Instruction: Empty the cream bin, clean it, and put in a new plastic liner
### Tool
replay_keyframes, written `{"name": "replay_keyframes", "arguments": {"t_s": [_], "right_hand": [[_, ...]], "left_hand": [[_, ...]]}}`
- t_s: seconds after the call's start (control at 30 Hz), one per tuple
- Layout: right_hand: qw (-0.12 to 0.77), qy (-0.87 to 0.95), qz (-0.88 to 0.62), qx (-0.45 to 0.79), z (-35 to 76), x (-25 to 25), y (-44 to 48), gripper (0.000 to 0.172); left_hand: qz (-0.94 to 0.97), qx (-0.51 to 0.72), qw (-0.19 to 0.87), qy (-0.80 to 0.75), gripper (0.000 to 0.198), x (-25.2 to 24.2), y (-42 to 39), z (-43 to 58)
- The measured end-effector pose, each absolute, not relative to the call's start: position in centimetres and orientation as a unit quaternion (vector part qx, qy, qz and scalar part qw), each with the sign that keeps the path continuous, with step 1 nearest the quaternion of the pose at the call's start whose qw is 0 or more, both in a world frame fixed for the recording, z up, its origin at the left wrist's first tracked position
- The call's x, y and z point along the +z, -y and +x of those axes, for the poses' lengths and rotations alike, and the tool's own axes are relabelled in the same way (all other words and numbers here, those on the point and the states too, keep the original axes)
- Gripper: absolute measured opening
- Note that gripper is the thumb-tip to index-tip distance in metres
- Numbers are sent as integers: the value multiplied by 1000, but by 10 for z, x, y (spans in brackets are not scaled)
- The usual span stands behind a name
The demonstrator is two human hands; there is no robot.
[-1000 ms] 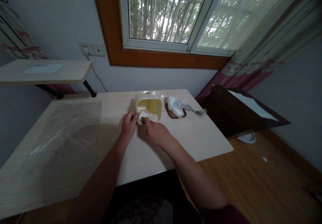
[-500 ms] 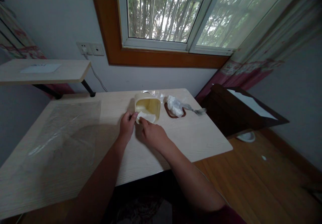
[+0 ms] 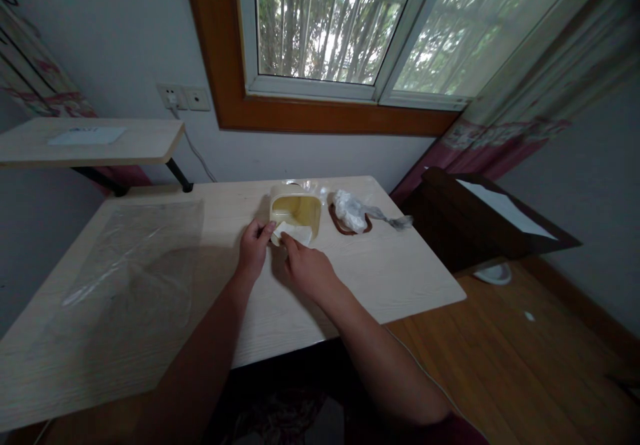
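A cream plastic box (image 3: 296,210) lies on the light wooden table (image 3: 210,298) with its opening facing me. A white folded tissue (image 3: 295,233) sits at the mouth of the box. My left hand (image 3: 253,250) has its fingers curled, thumb and fingertips pinching the tissue's left corner. My right hand (image 3: 307,268) pinches the tissue's near edge with fingers closed. Both hands rest low on the table just in front of the box.
A brown oval ring (image 3: 350,226) with a crumpled clear plastic bag (image 3: 353,210) lies right of the box. A clear plastic sheet (image 3: 130,258) covers the table's left part. A dark wooden cabinet (image 3: 470,221) stands to the right, a side shelf (image 3: 90,141) at left.
Both hands stay pinched on the tissue at the box's mouth; the tissue has shifted slightly. The view moved a little.
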State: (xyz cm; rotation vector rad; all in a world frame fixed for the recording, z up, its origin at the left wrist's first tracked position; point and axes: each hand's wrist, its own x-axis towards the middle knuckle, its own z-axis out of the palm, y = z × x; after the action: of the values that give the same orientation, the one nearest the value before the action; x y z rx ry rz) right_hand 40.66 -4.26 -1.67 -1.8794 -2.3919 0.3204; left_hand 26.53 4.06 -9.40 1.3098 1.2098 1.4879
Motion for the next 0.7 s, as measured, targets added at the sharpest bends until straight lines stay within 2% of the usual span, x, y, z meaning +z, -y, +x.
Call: {"name": "replay_keyframes", "arguments": {"t_s": [0.4,0.7], "right_hand": [[33,770,-633,69,411,-21,31,49],[38,770,-633,66,412,-24,27,49]], "left_hand": [[473,609,445,-455,38,-98,-43,268],[455,618,452,-455,41,-98,-46,269]]}}
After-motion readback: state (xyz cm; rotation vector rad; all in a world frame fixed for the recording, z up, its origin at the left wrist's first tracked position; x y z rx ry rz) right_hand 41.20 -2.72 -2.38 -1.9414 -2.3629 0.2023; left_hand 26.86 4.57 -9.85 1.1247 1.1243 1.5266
